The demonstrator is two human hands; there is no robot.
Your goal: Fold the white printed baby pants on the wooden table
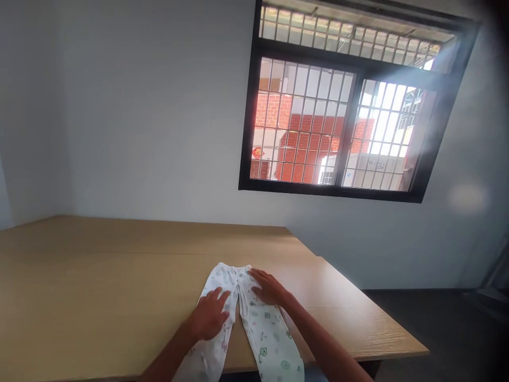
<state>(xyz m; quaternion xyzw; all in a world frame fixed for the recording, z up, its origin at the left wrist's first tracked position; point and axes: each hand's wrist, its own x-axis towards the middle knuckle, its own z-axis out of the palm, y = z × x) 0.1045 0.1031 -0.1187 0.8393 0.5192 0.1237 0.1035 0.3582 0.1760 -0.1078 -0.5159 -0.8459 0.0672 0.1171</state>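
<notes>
A pair of small white trousers (267,329) with a green and pink print lies spread on the wooden table, waistband away from me. Both legs run toward me, and their lower ends reach the table's near edge. My left hand (210,314) rests over the left leg, fingers spread and nothing gripped. On the upper right side, near the waistband, my right hand (267,286) lies flat with its fingers stretched out. Part of the cloth is hidden under both hands.
The light wooden table (99,302) stretches far to the left and back to a grey wall (151,116). Its right edge slopes toward me, with dark floor (413,323) beyond. A black-framed barred window (338,122) is set in the wall.
</notes>
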